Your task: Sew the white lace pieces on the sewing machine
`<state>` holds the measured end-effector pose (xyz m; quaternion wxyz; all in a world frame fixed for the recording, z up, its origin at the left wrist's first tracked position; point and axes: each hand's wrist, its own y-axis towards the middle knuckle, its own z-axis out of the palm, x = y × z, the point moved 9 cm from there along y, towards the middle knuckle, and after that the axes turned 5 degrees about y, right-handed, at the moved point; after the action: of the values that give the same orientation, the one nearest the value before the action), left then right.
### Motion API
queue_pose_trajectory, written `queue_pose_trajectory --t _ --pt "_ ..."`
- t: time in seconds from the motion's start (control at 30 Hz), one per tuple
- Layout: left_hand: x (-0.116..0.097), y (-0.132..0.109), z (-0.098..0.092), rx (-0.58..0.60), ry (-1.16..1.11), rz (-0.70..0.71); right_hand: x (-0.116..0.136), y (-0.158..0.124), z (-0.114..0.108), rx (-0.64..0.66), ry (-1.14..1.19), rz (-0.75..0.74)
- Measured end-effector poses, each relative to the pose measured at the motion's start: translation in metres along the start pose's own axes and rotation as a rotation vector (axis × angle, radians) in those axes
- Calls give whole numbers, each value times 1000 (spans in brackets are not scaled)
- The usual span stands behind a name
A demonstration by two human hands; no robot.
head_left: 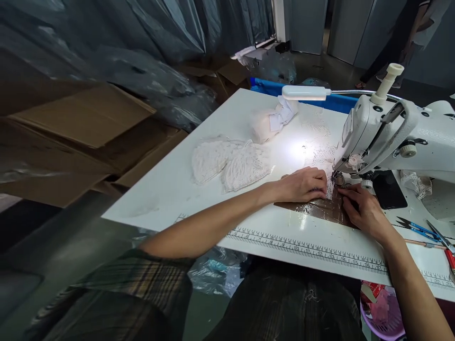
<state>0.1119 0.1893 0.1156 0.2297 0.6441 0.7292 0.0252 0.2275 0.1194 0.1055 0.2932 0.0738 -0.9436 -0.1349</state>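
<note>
A strip of white lace (329, 182) lies under the needle area of a white sewing machine (387, 137). My left hand (307, 184) is closed on the lace's left side, its fingers curled down close to the presser foot. On the other side, my right hand (364, 208) has its fingers bent together, with the tips at the lace's right edge beside the foot. What lies under the fingertips is partly hidden. Both hands rest over a brown, shiny sheet (320, 208) on the white table (170, 189).
Left of my hands lie white lace pieces (231, 163) and a pale bundle (273, 121). A lamp (305, 93) shines above. At right are a black phone-like slab (390, 189), blue thread snips (419, 228) and scissors (441, 234). Cardboard boxes (81, 113) stand left; a person (408, 42) stands behind.
</note>
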Motion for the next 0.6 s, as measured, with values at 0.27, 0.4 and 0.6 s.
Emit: queue_pose_trajectory --t 0.27,0.4,0.6 --pt "-6 -2 -7 -121 21 -4 22 8 6 26 16 -48" --pt "-9 -1 -5 -138 100 48 22 13 9 4 10 -20" --pt "-6 -2 -23 -276 -72 40 21 9 4 -34 -25 -62"
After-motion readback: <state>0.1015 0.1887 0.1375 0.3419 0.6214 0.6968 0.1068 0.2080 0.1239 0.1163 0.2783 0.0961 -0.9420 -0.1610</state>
